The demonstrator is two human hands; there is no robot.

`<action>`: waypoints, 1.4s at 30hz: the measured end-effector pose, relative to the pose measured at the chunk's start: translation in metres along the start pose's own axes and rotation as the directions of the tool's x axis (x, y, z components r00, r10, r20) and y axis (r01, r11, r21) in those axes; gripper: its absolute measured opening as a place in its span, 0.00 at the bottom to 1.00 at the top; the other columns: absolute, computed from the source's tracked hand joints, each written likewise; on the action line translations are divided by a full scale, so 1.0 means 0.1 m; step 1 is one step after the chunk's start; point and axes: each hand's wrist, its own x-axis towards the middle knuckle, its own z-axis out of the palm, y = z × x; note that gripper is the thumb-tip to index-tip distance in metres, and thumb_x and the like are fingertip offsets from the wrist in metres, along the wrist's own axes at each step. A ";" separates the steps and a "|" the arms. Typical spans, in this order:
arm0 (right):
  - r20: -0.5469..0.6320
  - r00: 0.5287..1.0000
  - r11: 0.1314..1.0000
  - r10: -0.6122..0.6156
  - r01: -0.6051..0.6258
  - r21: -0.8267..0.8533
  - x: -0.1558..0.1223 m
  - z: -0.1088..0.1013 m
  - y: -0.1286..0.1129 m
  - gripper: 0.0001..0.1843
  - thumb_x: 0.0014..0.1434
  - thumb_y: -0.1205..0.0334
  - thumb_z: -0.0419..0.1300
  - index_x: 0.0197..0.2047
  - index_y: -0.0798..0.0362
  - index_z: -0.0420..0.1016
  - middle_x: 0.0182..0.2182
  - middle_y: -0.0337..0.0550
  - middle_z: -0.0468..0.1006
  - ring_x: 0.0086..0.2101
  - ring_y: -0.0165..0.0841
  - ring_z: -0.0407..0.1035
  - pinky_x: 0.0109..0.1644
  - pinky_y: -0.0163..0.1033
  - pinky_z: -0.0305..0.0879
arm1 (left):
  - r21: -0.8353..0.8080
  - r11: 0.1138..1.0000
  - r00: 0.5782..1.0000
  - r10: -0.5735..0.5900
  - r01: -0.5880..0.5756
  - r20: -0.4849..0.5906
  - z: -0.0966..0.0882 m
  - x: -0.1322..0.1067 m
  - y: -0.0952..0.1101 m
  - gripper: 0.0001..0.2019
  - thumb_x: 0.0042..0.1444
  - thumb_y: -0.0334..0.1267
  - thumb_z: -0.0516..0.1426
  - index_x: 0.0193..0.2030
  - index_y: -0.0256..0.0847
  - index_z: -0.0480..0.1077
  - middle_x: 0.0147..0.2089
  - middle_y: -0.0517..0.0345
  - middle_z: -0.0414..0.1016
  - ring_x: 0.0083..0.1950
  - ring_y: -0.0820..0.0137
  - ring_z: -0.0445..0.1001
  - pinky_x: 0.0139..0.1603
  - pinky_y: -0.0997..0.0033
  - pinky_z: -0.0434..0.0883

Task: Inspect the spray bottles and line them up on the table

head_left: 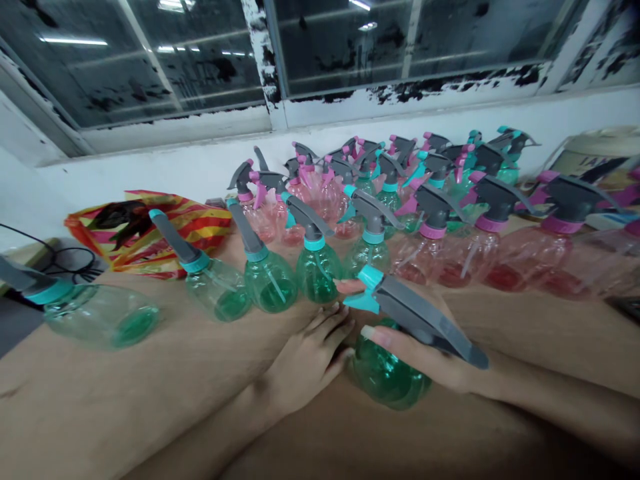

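Observation:
A green spray bottle point(387, 377) with a grey trigger head and teal nozzle stands on the wooden table point(125, 400) near me. My right hand point(425, 353) is wrapped round its neck and head, thumb under the grey trigger. My left hand point(310, 360) rests against the bottle's left side, fingers curled on the green body. Behind them stands a row of other green spray bottles point(270, 280) and many pink spray bottles point(470, 257).
A green bottle point(95, 313) stands apart at the far left. A red and yellow striped bag point(145, 230) lies at the back left beside a dark wire object point(75, 267). A white wall and windows run behind. A pale container point(595, 157) sits at back right.

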 end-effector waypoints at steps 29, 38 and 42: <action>0.031 0.999 1.000 -0.014 0.015 -0.024 0.02 -0.03 -0.03 0.03 0.58 0.61 0.60 0.38 0.47 0.73 0.31 0.38 0.77 0.33 0.34 0.74 0.38 0.39 0.73 | 0.052 0.998 0.999 0.025 -0.027 0.035 0.02 0.00 -0.01 0.18 0.67 0.35 0.52 0.62 0.35 0.62 0.65 0.47 0.65 0.69 0.59 0.58 0.67 0.55 0.59; 0.021 1.000 1.000 -0.019 0.019 -0.015 -0.01 -0.01 -0.02 0.19 0.58 0.62 0.60 0.54 0.44 0.74 0.38 0.41 0.79 0.36 0.36 0.75 0.39 0.39 0.75 | 0.021 1.000 0.999 0.016 -0.017 0.032 0.02 0.00 -0.02 0.18 0.67 0.36 0.53 0.61 0.33 0.63 0.66 0.44 0.64 0.69 0.58 0.58 0.67 0.53 0.59; 0.008 1.000 1.000 -0.019 0.019 -0.020 -0.01 0.00 -0.01 0.17 0.58 0.61 0.60 0.51 0.46 0.75 0.36 0.42 0.77 0.33 0.35 0.74 0.35 0.38 0.74 | 0.033 0.999 1.000 0.018 -0.019 0.023 0.04 -0.01 -0.02 0.18 0.67 0.36 0.54 0.61 0.31 0.64 0.65 0.43 0.65 0.69 0.57 0.58 0.68 0.53 0.59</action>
